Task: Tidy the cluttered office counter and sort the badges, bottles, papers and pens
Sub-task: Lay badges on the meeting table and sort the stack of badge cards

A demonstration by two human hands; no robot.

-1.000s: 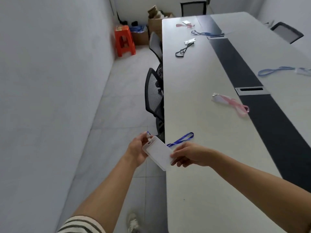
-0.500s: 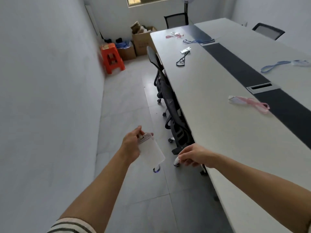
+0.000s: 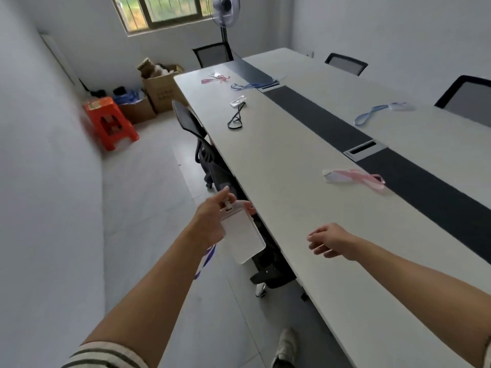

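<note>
The right hand (image 3: 329,241) has come away from the table (image 3: 287,160) edge and now hangs over the tabletop, fingers loosely curled and holding nothing. The left hand (image 3: 210,221) pinches the white badge (image 3: 243,235) at its clip end, out over the floor beside the table, and its blue strap (image 3: 206,261) dangles below. Farther along the table lie a pink-strapped badge (image 3: 350,177) and a black-strapped one (image 3: 237,112).
</note>
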